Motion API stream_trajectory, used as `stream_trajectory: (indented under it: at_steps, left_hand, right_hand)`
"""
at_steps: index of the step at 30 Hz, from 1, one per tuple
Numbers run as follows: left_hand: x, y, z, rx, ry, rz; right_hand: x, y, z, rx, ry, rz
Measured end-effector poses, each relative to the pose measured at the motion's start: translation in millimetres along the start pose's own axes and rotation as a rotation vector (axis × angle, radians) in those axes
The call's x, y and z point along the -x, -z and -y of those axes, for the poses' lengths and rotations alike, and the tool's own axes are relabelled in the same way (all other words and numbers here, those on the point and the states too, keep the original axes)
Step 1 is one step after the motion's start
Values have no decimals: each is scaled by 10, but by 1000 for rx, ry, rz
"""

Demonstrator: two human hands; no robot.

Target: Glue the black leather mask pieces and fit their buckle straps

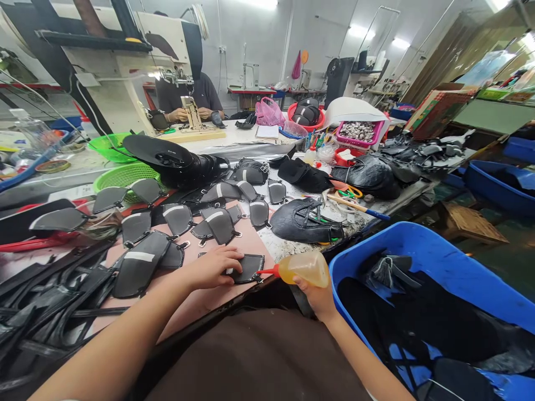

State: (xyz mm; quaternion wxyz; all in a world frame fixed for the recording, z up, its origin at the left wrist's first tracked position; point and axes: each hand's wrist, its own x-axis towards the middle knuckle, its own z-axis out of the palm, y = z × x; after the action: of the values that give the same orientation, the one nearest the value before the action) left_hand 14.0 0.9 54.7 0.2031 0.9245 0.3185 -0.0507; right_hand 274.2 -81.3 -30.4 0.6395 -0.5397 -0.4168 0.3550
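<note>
My right hand [321, 298] is wrapped round a squeeze bottle [304, 268] of yellowish liquid, tilted on its side. Its red nozzle [268, 272] points left and its tip meets the right edge of a small black padded piece [251, 267]. On the left part of that piece lies my left hand [215, 266], fingers spread and pressing it down; they hide that part. Similar dark grey pieces with black edging, such as the large one [140, 264], lie behind and to the left, some with white strips.
A blue tub [346, 256] with black material stands at my right. Black straps [54, 312] heap at the left. A black rounded pouch [307, 220] and a paintbrush [359, 206] lie beyond my hands. Across the table, a person [209, 92] sits at a sewing machine [112, 83].
</note>
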Motion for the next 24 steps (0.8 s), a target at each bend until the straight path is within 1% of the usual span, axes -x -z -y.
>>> stream_trajectory:
  at_steps: [4, 9, 14, 16, 19, 21, 24]
  left_hand:
    - [-6, 13, -5, -5, 5, 7]
    - [20, 8, 51, 10, -18, 17]
    - [53, -7, 116, -10, -60, 26]
    - [68, -8, 124, -23, -60, 23]
    - [116, 1, 101, -18, -35, 5]
    - [165, 21, 61, 10, -34, -19]
    - [247, 73, -16, 60, -17, -101]
  right_hand:
    - [-75, 29, -52, 11, 13, 1]
    - [-214, 3, -64, 62, 42, -61]
    - [-315, -26, -81, 99, 140, -78]
    - [-337, -47, -102, 84, 165, -113]
    - [-382, -79, -139, 12, 164, -173]
    - [-426, -82, -158, -155, 86, -199]
    - [-502, -60, -172, -554, -183, -230]
